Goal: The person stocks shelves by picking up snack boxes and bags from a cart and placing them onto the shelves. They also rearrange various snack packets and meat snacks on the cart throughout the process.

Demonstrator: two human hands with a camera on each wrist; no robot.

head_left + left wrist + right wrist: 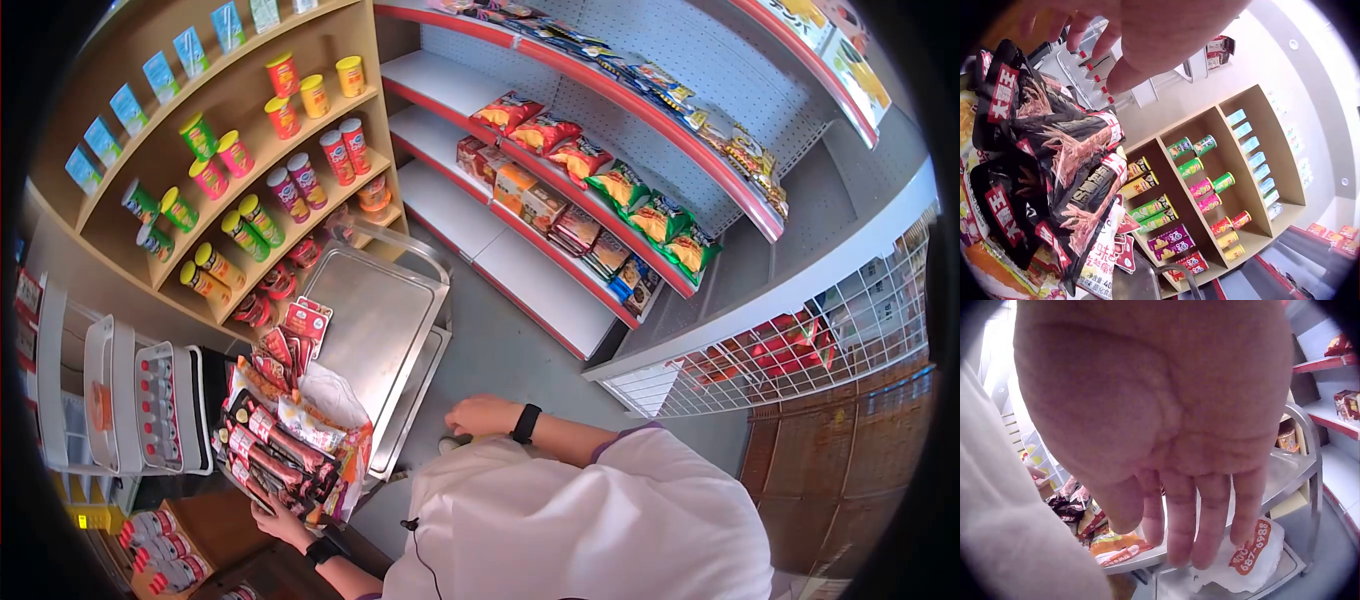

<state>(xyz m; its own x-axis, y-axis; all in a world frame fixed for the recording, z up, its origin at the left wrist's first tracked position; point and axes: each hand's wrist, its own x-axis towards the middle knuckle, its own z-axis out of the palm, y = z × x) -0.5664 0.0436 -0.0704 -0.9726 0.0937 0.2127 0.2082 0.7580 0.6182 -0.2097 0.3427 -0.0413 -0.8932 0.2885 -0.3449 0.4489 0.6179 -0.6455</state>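
Black snack bags [270, 455] with red labels lie heaped with other bright packets at the near end of a metal cart [370, 300]. My left hand [283, 523] is at the pile's near edge, its fingertips close to the black bags. In the left wrist view, that hand [1154, 37] has loosely bent fingers with nothing between them, and the black bags [1066, 144] spread beside it. My right hand [482, 415] hangs in front of my body, beside the cart. The right wrist view shows its palm [1160, 412] with fingers extended and holding nothing.
Wooden shelves [295, 140] with canned snacks and drink boxes stand behind the cart. Red-edged shelves [560, 150] hold chip bags and boxes at the right. White baskets [165, 400] with bottles are at the left. A white plastic bag [1254, 559] lies on the cart's lower tray.
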